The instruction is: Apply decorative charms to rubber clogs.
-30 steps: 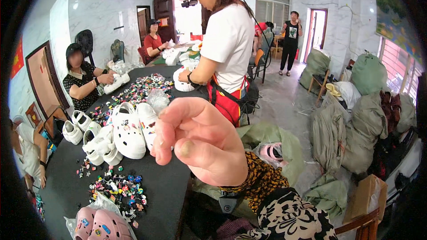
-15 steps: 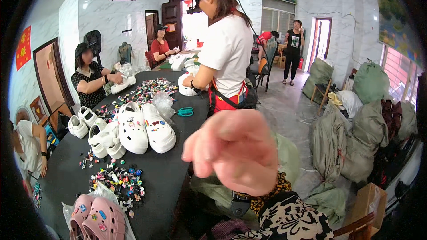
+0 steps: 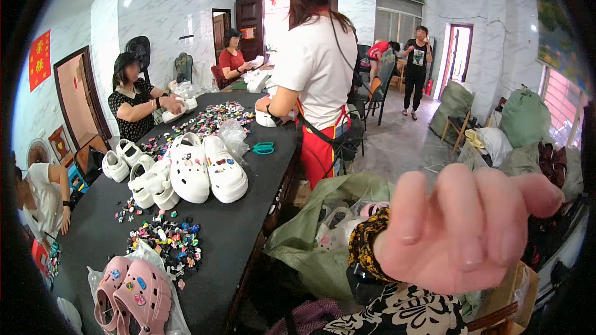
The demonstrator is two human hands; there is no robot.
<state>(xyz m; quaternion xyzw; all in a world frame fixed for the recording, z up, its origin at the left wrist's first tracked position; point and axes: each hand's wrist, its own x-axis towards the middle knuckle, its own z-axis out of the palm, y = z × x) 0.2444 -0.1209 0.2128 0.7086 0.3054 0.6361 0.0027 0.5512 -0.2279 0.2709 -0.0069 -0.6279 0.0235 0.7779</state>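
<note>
My right hand (image 3: 465, 229) is raised close in front of me on the right, palm toward me. Its fingers curl loosely with gaps between them, the outermost digit points right, and nothing shows in them. A yellow-and-black scrunchie (image 3: 366, 239) circles the wrist, above a black-and-white floral fabric (image 3: 397, 316). My left hand is out of view. Nearest to the right hand is an open green sack (image 3: 304, 260) with clogs inside. On the black table, pink clogs (image 3: 146, 294) with charms lie on clear plastic beside a pile of small shoe charms (image 3: 171, 242).
White clogs (image 3: 189, 174) stand on the black table (image 3: 217, 254), with more charms (image 3: 223, 111), a plastic bag (image 3: 233, 139) and teal-handled scissors (image 3: 263, 148) beyond. A person in white (image 3: 320, 68) stands at the table; others sit around it. Filled sacks (image 3: 524, 118) line the right wall.
My right hand has swung from the middle to the right, its palm turning toward me and its fingers loosening. The green sack of clogs has come into sight. The view has shifted slightly.
</note>
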